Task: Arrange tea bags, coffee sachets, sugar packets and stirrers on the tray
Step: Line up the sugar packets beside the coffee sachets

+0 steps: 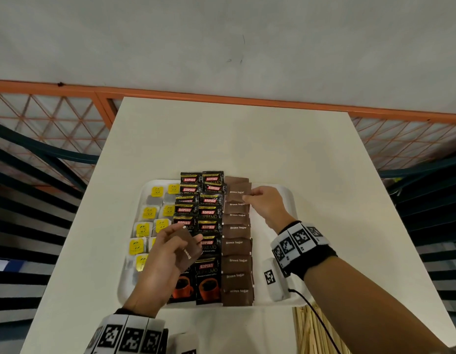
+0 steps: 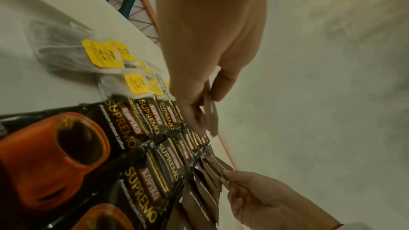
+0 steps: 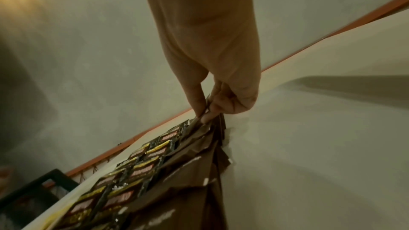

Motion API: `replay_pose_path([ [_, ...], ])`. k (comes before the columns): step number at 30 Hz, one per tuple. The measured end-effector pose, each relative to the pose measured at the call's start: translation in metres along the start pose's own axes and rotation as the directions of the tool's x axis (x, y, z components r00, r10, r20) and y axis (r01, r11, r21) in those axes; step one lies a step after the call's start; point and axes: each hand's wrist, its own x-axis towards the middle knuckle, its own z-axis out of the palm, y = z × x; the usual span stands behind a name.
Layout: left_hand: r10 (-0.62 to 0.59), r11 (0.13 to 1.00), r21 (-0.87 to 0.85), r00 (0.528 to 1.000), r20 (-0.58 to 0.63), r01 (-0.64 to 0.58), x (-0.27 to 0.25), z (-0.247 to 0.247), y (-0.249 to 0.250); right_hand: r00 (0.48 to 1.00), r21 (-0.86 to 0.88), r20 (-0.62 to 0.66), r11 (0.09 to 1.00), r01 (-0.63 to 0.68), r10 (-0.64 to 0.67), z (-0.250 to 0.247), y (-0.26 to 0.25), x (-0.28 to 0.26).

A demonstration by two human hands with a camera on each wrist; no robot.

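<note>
At the near edge of the white table, a bundle of wooden stirrers is seen lying off the tray, just beside its near right corner. A brown sugar packet is pinched between the thumb and curled fingers of the left hand, and it is held above the near part of the coffee rows, apart from the sachets beneath it. In the left wrist view the same packet is shown edge-on between thumb and fingers.

The white tray is filled in columns running from near to far. On its left side, tea bags with yellow tags are laid in two rows. In the middle, black coffee sachets are set in two overlapping rows. To their right, a single overlapping column of sugar packets is laid. The right strip of the tray is left bare.

Farther along, near the far end of the sugar column, the right hand is closed in a narrow pinch on the right edge of one packet in the column. In the right wrist view the packet's corner is seen clamped between thumb and forefinger, with the other fingers curled in behind.
</note>
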Motion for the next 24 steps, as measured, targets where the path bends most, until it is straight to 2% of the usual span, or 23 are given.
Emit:
replay_pose_path([
  [4, 0.041, 0.998, 0.035, 0.998, 0.042, -0.043, 0.003, 0.001, -0.006, 0.997, -0.122, -0.069, 0.992, 0.028, -0.037, 0.002, 0.004, 0.002],
  [6, 0.062, 0.998, 0.023, 0.997, 0.037, -0.063, 0.003, 0.002, -0.005, 0.991, -0.173, -0.091, 0.981, 0.086, -0.102, 0.003, 0.005, -0.002],
  [8, 0.086, 0.996, -0.002, 0.996, 0.024, -0.086, 0.004, 0.003, -0.005, 0.981, -0.184, -0.058, 0.967, 0.174, -0.188, 0.003, 0.000, -0.015],
  [10, 0.101, 0.995, -0.011, 0.995, -0.004, -0.101, 0.005, 0.003, -0.004, 0.958, -0.195, 0.083, 0.938, 0.286, -0.275, 0.005, -0.007, -0.034],
  [13, 0.120, 0.993, 0.007, 0.992, -0.048, -0.120, 0.008, 0.002, -0.007, 0.862, -0.116, 0.385, 0.909, 0.400, -0.330, 0.009, -0.013, -0.064],
  [14, 0.123, 0.992, 0.010, 0.991, -0.048, -0.123, 0.008, 0.002, -0.007, 0.832, -0.074, 0.448, 0.914, 0.399, -0.327, 0.012, -0.012, -0.071],
  [16, 0.148, 0.988, 0.052, 0.988, -0.037, -0.146, 0.008, 0.002, -0.009, 0.797, -0.028, 0.495, 0.911, 0.412, -0.346, 0.017, -0.008, -0.078],
  [18, 0.174, 0.982, 0.084, 0.984, -0.029, -0.171, 0.007, 0.002, -0.011, 0.802, -0.027, 0.443, 0.888, 0.459, -0.401, 0.022, -0.005, -0.082],
  [20, 0.176, 0.982, 0.073, 0.984, -0.038, -0.173, 0.004, 0.005, -0.011, 0.812, -0.008, 0.318, 0.855, 0.519, -0.490, 0.026, -0.003, -0.087],
  [22, 0.120, 0.993, -0.001, 0.992, -0.045, -0.120, 0.002, 0.005, -0.010, 0.775, -0.001, 0.226, 0.795, 0.607, -0.591, 0.029, 0.000, -0.092],
  [24, 0.069, 0.994, -0.083, 0.997, -0.027, -0.071, -0.001, 0.003, -0.007, 0.714, -0.033, 0.235, 0.728, 0.684, -0.660, 0.032, 0.004, -0.095],
])
